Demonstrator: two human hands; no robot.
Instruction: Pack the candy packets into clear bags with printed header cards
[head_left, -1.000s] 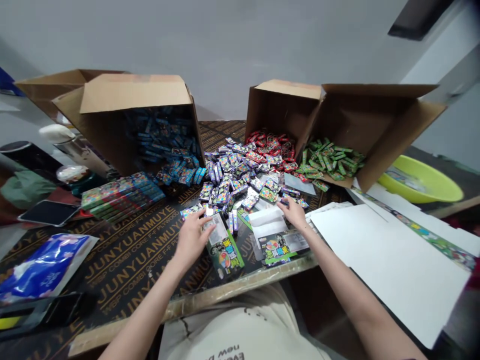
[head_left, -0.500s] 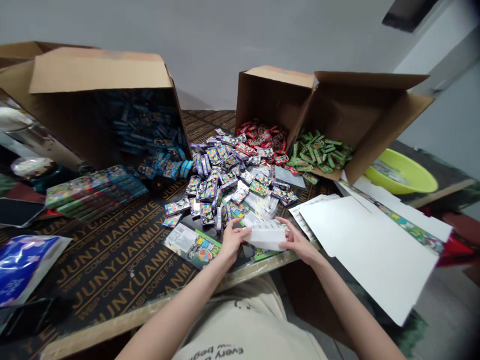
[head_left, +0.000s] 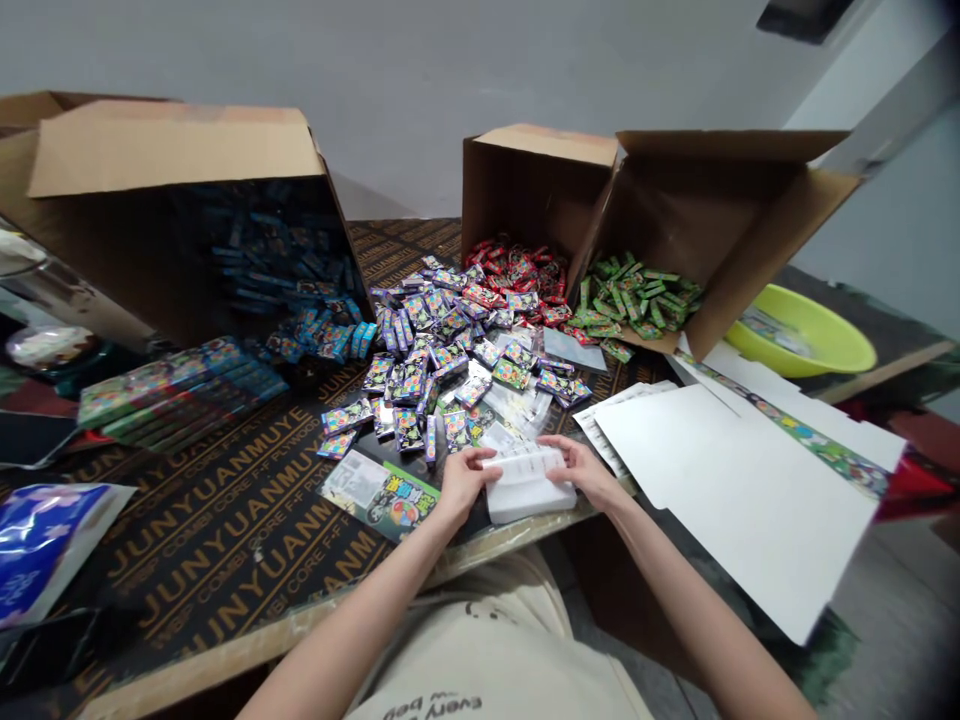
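Between my two hands, at the table's front edge, is a white folded sheet (head_left: 531,492) with creases and faint print along its far side. My left hand (head_left: 463,484) pinches its left end. My right hand (head_left: 586,472) grips the right end, thumb and fingers closed on it. Just beyond the sheet are clear plastic bags (head_left: 517,408) and a heap of small purple printed boxes (head_left: 431,350). A flat green-and-black printed package (head_left: 381,497) lies left of my left hand.
Open cartons spill blue boxes (head_left: 322,332), red packets (head_left: 521,270) and green packets (head_left: 637,295). Stacked printed boxes (head_left: 184,390) stand at left, near a blue pouch (head_left: 45,550). White card sheets (head_left: 739,480) overhang the right edge, before a yellow-green basin (head_left: 817,335).
The white sheet has opened out or tilted, so more of its front panel shows. Both hands stay on its ends. The view has shifted slightly.
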